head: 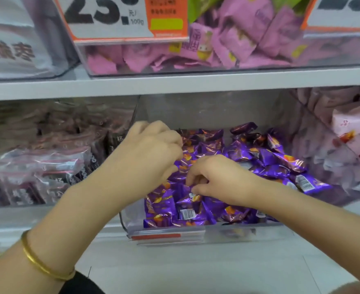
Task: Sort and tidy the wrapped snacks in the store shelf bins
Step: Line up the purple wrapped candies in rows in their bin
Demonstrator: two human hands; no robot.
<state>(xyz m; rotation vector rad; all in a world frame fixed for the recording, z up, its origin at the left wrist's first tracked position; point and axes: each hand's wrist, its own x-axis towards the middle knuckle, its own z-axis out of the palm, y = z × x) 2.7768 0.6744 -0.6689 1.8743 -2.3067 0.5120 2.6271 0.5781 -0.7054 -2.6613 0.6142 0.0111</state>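
Left hand point(151, 149): fingers curled over purple snacks point(281, 164) in clear bin point(228, 232); grip hidden, cannot tell. Right hand point(221, 179): thumb and fingertips pinch a wrapped snack point(184, 193) just beneath them

- Under our fingers point(193, 174) we see snacks point(281, 164) in shiny purple, with orange spots and white barcode patches
- Above our fingers, pink packets point(245, 37)
- Our bangle point(45, 266) is gold

Hands: 2, left hand point(151, 145) and right hand point(215, 179).
Gold bangle point(41, 264): 1.
Price cards point(111, 18): 2, one cut off by the frame edge.
Lower-row clear bins point(228, 232): 3.
Purple wrapped snacks point(281, 162): dozens, heaped, no exact count possible.
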